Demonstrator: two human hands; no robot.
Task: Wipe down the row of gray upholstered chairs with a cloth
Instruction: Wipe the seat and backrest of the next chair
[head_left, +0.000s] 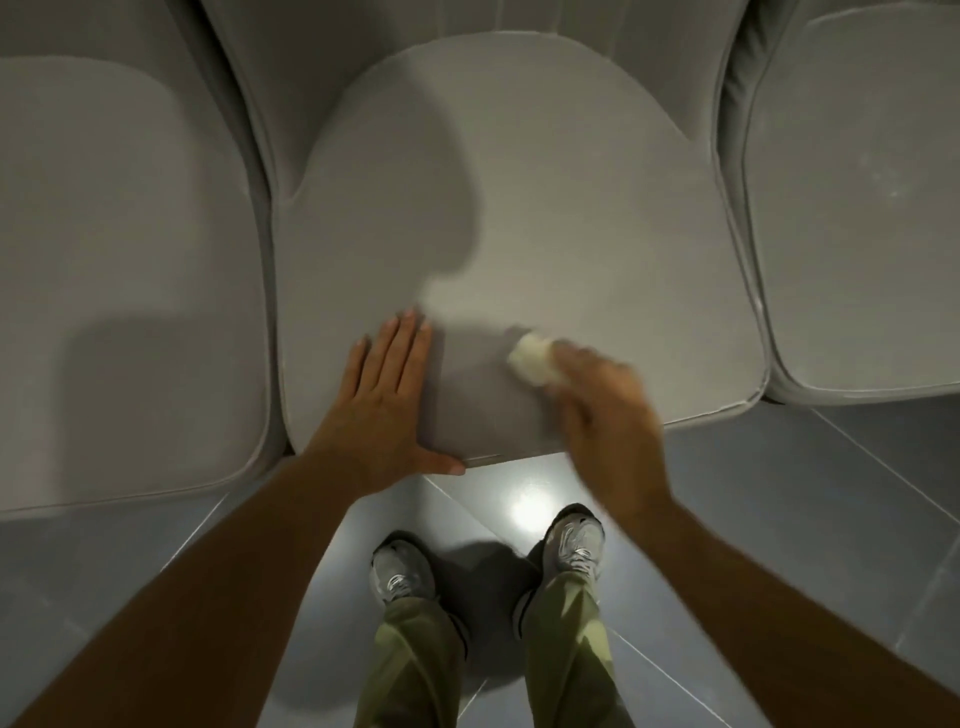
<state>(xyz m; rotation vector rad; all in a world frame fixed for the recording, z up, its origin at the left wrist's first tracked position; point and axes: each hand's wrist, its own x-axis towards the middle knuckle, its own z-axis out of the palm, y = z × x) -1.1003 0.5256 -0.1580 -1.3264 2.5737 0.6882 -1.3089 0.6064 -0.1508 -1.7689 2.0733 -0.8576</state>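
Three gray upholstered chairs stand side by side below me. The middle chair seat (545, 218) fills the centre of the view. My left hand (382, 405) lies flat on the seat's front left part, fingers straight, thumb along the front edge. My right hand (605, 410) grips a small bunched white cloth (532, 358) and holds it against the seat near the front edge; the hand is motion-blurred. Much of the cloth is hidden under my fingers.
The left chair seat (119, 291) and the right chair seat (857, 208) flank the middle one with narrow gaps between them. Glossy gray floor tiles (779, 493) lie in front. My two feet in gray sneakers (574, 540) stand just before the middle chair.
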